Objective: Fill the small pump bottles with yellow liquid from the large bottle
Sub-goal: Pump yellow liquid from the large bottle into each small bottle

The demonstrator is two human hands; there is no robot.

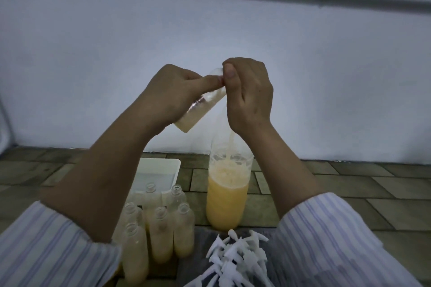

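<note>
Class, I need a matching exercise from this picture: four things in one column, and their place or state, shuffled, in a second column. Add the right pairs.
Column 1
1. large bottle
2. small bottle in the left hand
3. white pump tops
4. white tray

Column 2
A. heaped on the dark cloth, nearest the camera
B. upright on the floor, partly full of yellow liquid
C. held tilted in the air
D. on the floor behind the cluster of open small bottles

Pairs: 1-B, 2-C, 3-A, 4-D
</note>
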